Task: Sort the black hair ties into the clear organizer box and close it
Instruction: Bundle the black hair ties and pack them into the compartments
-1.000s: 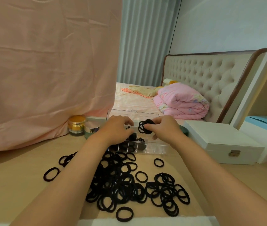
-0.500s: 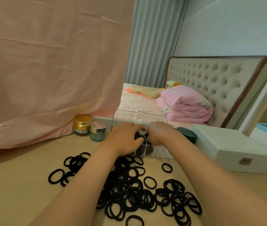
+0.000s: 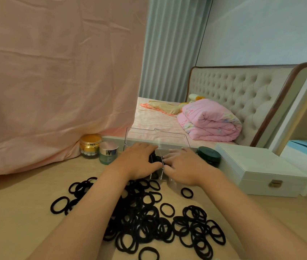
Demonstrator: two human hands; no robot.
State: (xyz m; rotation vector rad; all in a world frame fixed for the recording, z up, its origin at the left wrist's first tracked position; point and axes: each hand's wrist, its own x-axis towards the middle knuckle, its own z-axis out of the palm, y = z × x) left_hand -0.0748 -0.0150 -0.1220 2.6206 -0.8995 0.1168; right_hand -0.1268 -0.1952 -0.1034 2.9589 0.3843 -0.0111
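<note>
filling step: our left hand (image 3: 137,163) and right hand (image 3: 185,167) press black elastic hair ties (image 3: 156,159) into the clear plastic organizer box (image 3: 165,177), fingers fairly straight, gripping nothing. next, we judge: pinch more from the loose pile (image 3: 149,218).

The left hand (image 3: 137,162) and right hand (image 3: 185,166) lie palm-down, side by side, over the clear organizer box (image 3: 160,176). Their fingers (image 3: 148,146) are fairly straight, apparently pressing on black hair ties (image 3: 153,158) inside. Its lid (image 3: 156,136) stands open behind, and a loose pile (image 3: 149,218) of ties covers the desk (image 3: 17,212).

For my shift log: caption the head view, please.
Left hand and right hand press hair ties into the open clear organizer box; a loose pile lies on the table.
</note>
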